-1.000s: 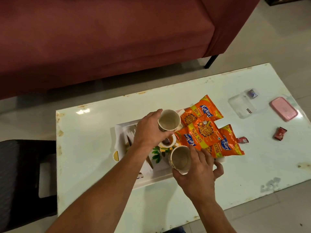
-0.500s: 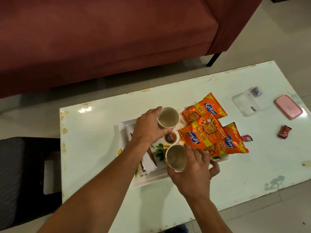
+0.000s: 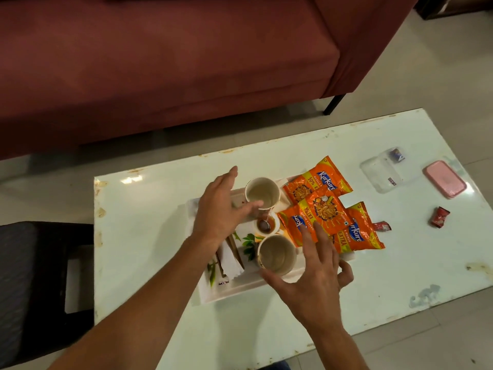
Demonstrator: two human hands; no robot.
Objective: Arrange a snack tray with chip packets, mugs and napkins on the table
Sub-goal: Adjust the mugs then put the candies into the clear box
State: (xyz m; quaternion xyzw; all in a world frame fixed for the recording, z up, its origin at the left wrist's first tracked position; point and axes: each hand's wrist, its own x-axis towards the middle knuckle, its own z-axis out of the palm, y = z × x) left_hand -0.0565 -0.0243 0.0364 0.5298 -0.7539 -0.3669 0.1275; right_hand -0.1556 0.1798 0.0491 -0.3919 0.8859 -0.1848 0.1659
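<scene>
A white tray (image 3: 232,289) with a leaf print lies on the pale table (image 3: 149,236). Two cream mugs stand upright on it: the far mug (image 3: 262,193) and the near mug (image 3: 277,255). Between them sits a small cup (image 3: 265,225) with brown liquid and a spoon. Three orange chip packets (image 3: 324,212) overlap on the tray's right side. White napkins (image 3: 232,260) lie at its left. My left hand (image 3: 221,206) hovers open just left of the far mug. My right hand (image 3: 314,268) is open, fingers spread around the near mug's right side.
A maroon sofa (image 3: 186,62) stands behind the table. At the table's right end are a clear plastic box (image 3: 384,172), a pink case (image 3: 444,178) and red wrappers (image 3: 438,216). A black chair (image 3: 32,284) is at the left.
Both hands have let go of the mugs, which now stand on the tray; fingers have opened and drawn slightly away.
</scene>
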